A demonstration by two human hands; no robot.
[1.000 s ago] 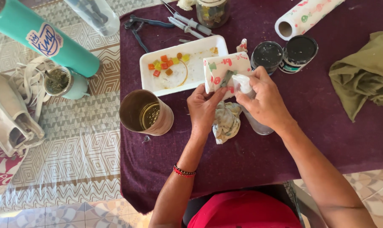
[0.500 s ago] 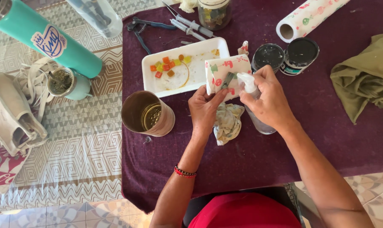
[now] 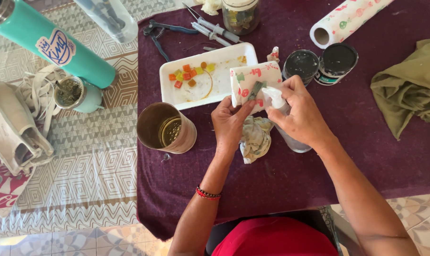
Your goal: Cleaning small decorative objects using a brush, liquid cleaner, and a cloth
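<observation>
My left hand (image 3: 230, 122) pinches the lower edge of a folded paper towel (image 3: 251, 81) printed with red and green shapes; a small green piece (image 3: 256, 89) lies on it. My right hand (image 3: 301, 113) is wrapped around a clear spray bottle (image 3: 291, 137), its white nozzle (image 3: 274, 96) pointing at the towel. A crumpled, stained rag (image 3: 254, 137) lies on the purple cloth (image 3: 281, 185) just below both hands.
A white foam tray (image 3: 210, 71) holds several small orange, red and yellow squares. A tan tin can (image 3: 166, 129) stands left of my hands. Two dark jars (image 3: 319, 64), a paper towel roll (image 3: 347, 20), pliers (image 3: 164, 32), an olive cloth (image 3: 411, 87) and a teal flask (image 3: 49, 45) lie around.
Both hands stay at the paper towel and spray bottle; they have shifted only slightly, with the bottle's nozzle still close to the towel.
</observation>
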